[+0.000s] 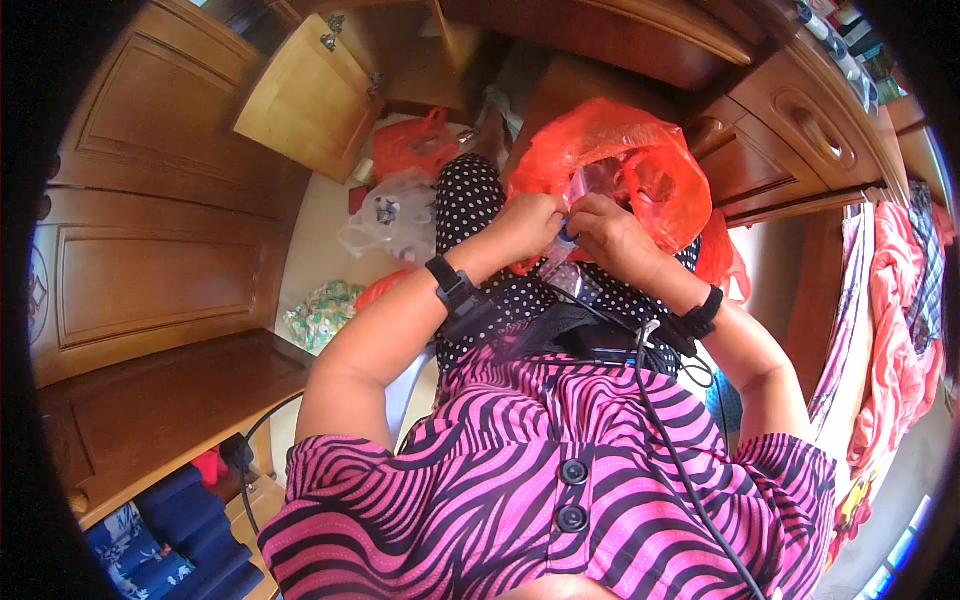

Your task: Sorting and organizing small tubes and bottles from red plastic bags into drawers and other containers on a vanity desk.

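Note:
Above my lap, my left hand [531,221] and my right hand [609,234] meet with bent fingers at a small blue item [568,231]. Clear plastic [562,271] hangs just below it, and pinkish clear plastic shows above the fingers. My fingers hide most of what they pinch. A large red plastic bag [675,176] stands open right behind my hands, resting over my knees in dotted trousers. What lies inside the bag is hard to tell.
On the floor at left lie another red bag [412,146], a clear plastic bag [394,214] and a green-patterned bag [322,311]. A cabinet door [304,97] stands open above them. Wooden drawers [810,127] stand at right, near hanging clothes [892,322]. A cable [671,442] crosses my chest.

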Motion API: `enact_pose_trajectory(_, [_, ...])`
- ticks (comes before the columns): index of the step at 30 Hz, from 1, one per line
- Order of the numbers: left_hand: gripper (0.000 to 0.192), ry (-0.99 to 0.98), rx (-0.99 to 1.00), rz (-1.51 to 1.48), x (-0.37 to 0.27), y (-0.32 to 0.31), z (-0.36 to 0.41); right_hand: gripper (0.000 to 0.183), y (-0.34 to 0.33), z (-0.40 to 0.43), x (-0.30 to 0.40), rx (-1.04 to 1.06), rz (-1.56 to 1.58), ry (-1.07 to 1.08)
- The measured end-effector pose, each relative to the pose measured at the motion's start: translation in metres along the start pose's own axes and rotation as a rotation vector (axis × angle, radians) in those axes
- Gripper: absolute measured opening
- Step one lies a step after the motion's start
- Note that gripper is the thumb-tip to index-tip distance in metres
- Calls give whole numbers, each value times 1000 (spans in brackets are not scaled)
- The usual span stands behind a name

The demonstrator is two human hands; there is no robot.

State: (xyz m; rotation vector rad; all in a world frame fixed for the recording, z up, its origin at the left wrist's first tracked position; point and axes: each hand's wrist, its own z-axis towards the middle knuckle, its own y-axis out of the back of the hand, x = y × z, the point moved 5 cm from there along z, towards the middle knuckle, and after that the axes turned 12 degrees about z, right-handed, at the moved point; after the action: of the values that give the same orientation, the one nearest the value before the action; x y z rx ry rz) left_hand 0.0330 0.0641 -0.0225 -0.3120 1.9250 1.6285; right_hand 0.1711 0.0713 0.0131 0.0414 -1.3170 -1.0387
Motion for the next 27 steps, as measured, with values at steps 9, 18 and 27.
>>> enact_pose_trajectory(9, [20, 3, 16, 44, 3, -5, -11, 20, -17, -6, -51, -48, 533, -433])
enact_pose_trajectory(18, [19, -50, -36, -48, -1, -7, -24, 25, -32, -10, -56, 201, 706, -645])
enact_pose_trajectory(27, [19, -60, 150, -192, -6, -14, -13, 33, -39, -24, -70, 393, 316, -817])
